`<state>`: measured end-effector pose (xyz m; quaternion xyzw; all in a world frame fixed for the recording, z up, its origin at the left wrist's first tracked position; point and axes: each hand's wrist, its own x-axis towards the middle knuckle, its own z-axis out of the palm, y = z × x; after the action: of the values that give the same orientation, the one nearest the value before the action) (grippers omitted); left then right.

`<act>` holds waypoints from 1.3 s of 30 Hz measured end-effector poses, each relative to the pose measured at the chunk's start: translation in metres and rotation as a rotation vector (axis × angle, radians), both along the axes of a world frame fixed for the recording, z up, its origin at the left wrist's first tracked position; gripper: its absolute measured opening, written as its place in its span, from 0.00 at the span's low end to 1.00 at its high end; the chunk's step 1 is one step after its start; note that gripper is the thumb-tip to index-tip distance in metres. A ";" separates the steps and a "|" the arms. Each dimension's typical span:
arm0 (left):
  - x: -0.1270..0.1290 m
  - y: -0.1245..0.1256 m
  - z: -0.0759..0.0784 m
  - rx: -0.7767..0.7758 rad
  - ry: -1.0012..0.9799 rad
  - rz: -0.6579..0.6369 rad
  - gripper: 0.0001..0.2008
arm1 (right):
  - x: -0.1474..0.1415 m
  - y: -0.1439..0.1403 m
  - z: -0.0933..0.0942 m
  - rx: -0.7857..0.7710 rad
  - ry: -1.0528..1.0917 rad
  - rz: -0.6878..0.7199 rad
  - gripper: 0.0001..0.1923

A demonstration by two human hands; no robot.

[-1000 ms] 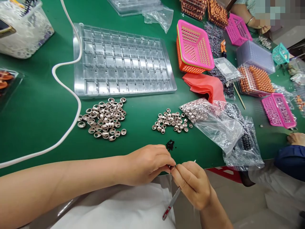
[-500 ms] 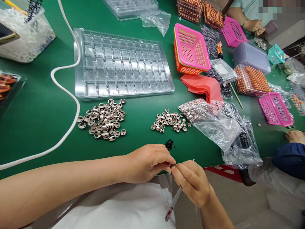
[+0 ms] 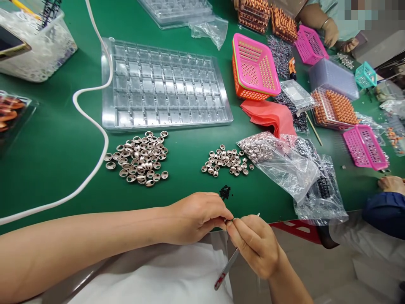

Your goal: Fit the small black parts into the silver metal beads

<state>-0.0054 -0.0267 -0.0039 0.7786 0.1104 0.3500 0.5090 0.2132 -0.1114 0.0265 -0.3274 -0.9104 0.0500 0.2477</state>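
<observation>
My left hand (image 3: 194,217) pinches a small metal cup part at its fingertips, at the table's near edge. My right hand (image 3: 255,245) grips tweezers (image 3: 225,270), whose tip meets that part right where the two hands touch. Just beyond my fingers lies a tiny heap of black bits (image 3: 225,192). Further out on the green mat are a large pile of metal cups (image 3: 139,158) on the left and a smaller pile of metal cups (image 3: 226,160) in the middle.
A clear compartment tray (image 3: 163,86) lies beyond the piles, with a white cable (image 3: 91,122) curving left of it. Plastic bags of parts (image 3: 284,162), a red cloth (image 3: 272,116) and pink baskets (image 3: 255,65) fill the right. Other people's hands show at the far right (image 3: 392,183) and top right (image 3: 330,31).
Both hands stay together at the table edge with only slight finger and tweezer shifts. The view has drifted a little.
</observation>
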 end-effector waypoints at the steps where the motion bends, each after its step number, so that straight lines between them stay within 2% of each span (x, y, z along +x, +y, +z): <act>1: 0.000 0.000 0.000 0.005 -0.006 0.005 0.06 | 0.000 0.000 0.000 -0.007 0.002 0.005 0.17; 8: -0.001 -0.001 0.001 0.000 0.018 0.005 0.06 | -0.001 0.003 -0.002 -0.011 0.033 0.039 0.17; 16: -0.001 -0.001 -0.002 -0.004 0.044 -0.003 0.06 | -0.005 0.006 -0.003 -0.050 0.053 0.016 0.16; 20: -0.001 -0.001 -0.001 -0.064 0.121 -0.029 0.08 | -0.006 0.007 -0.008 -0.083 0.059 -0.023 0.15; 22: -0.001 0.000 -0.001 -0.125 0.155 -0.023 0.07 | -0.006 0.006 -0.012 -0.159 0.086 -0.068 0.14; 25: 0.000 0.000 -0.002 -0.287 0.151 -0.004 0.06 | -0.005 0.003 -0.017 -0.273 0.267 -0.174 0.15; 28: 0.002 -0.001 -0.003 -0.498 0.144 0.000 0.06 | -0.006 -0.002 -0.019 -0.333 0.575 -0.344 0.18; 31: 0.002 0.000 -0.002 -0.691 0.172 -0.011 0.07 | -0.010 -0.005 -0.021 -0.359 0.901 -0.542 0.08; 33: 0.002 0.001 0.000 -0.788 0.182 -0.026 0.08 | -0.012 -0.004 -0.023 -0.371 1.098 -0.608 0.05; 36: 0.002 0.003 0.003 -0.851 0.210 -0.042 0.08 | -0.014 -0.001 -0.027 -0.430 1.281 -0.646 0.13; 39: 0.002 0.005 0.006 -0.786 0.244 -0.023 0.09 | -0.014 0.002 -0.032 -0.486 1.342 -0.673 0.16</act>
<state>-0.0037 -0.0218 0.0022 0.5620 0.2863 0.1807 0.7547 0.1995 -0.1091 -0.0052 -0.5303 -0.3819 0.3567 0.6677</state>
